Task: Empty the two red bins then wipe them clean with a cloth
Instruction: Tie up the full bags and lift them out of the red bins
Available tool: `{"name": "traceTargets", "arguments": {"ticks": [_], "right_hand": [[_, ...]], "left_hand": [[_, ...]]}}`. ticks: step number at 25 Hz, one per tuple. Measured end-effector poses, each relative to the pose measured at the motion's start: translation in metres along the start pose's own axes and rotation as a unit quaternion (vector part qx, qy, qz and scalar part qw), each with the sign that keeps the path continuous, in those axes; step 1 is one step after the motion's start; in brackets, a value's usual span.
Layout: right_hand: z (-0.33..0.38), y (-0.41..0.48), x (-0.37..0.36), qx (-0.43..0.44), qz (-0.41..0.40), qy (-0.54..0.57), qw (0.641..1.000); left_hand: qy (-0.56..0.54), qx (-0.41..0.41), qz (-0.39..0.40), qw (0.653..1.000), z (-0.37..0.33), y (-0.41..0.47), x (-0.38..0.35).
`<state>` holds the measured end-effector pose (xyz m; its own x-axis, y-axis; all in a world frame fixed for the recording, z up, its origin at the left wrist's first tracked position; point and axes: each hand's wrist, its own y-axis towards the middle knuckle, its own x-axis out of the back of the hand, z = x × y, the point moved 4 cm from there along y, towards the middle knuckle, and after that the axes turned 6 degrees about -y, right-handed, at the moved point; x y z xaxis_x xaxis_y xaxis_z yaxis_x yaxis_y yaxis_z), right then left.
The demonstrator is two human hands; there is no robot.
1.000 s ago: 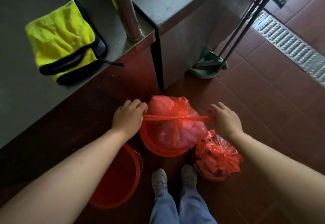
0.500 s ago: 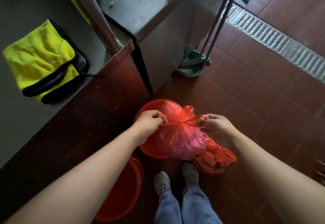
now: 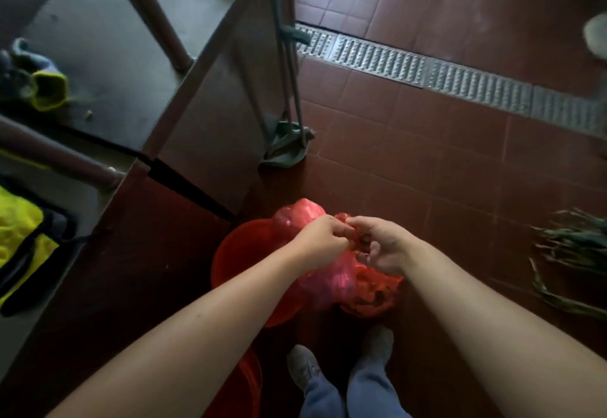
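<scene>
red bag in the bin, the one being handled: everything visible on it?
The red bag is thin, translucent red plastic, crinkled, bulging with contents I can't make out. It sits in the red bin on the floor, rising above the rim. Its top is gathered; the left hand and right hand pinch it there, close together. A second red bag lies beside it on the right, seemingly touching.

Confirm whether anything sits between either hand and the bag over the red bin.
Nothing visible does. The left hand and right hand both already pinch the gathered top of the bag, over the red bin.
</scene>
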<state>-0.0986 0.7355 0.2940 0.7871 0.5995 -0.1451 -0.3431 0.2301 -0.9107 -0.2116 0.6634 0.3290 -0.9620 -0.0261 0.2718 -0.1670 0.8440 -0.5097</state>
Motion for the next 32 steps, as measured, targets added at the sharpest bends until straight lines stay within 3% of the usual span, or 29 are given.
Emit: {"name": "traceTargets", "arguments": {"ticks": [4,6,9,17,25,32], "right_hand": [[0.009,-0.013,0.065,0.048,-0.022,0.066,0.996],[0.015,-0.02,0.098,0.07,-0.034,0.09,0.993],[0.02,-0.03,0.156,0.106,-0.062,0.09,0.988],[-0.012,-0.024,0.29,0.159,-0.173,0.077,0.969],[-0.106,0.065,0.378,0.107,-0.296,0.12,0.941],[-0.209,0.157,0.394,0.037,-0.358,0.188,0.914]], "left_hand": [[0.072,0.009,-0.088,0.994,-0.024,0.034,-0.022],[0.058,0.055,-0.126,0.989,-0.029,0.051,-0.027],[0.035,0.12,-0.123,0.984,-0.035,0.078,-0.051],[0.164,0.18,-0.085,0.966,-0.02,0.133,-0.123],[0.206,0.24,-0.069,0.946,0.077,0.174,-0.19],[0.228,0.33,-0.04,0.915,0.199,0.217,-0.238]]}}
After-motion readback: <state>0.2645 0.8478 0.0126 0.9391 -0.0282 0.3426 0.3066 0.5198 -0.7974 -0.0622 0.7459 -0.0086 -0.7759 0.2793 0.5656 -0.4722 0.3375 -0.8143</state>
